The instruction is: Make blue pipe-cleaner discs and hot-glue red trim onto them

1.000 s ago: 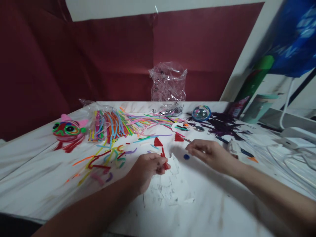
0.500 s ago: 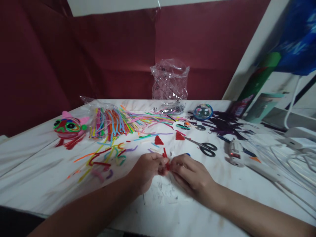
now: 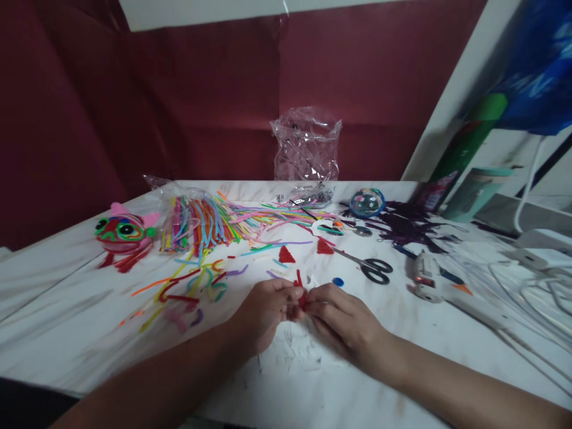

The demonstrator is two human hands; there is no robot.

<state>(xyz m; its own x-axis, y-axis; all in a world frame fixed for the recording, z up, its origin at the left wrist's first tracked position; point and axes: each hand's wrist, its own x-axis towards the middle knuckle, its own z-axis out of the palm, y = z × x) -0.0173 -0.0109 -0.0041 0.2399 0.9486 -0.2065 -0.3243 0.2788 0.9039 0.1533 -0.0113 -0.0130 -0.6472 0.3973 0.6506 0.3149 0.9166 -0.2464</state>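
My left hand (image 3: 264, 311) and my right hand (image 3: 342, 319) meet at the middle of the white table (image 3: 89, 322), both pinched on a short red pipe cleaner piece (image 3: 299, 286) whose end sticks up between the fingertips. Two red pipe cleaner triangles (image 3: 286, 255) lie just beyond the hands. Black-handled scissors (image 3: 372, 268) rest to the right of them, and a small blue disc (image 3: 338, 282) lies by my right hand.
A bundle of coloured pipe cleaners (image 3: 210, 223) spills from a bag at the back left, with cut scraps (image 3: 187, 292) in front. A red pipe cleaner animal (image 3: 124, 233) sits far left. A clear plastic bag (image 3: 306, 149), a glue gun (image 3: 423, 275) and cables (image 3: 513, 280) stand right.
My right hand left the scissors on the table at the right and came in to join my left hand on the red piece. Since half a second ago the hands barely moved.
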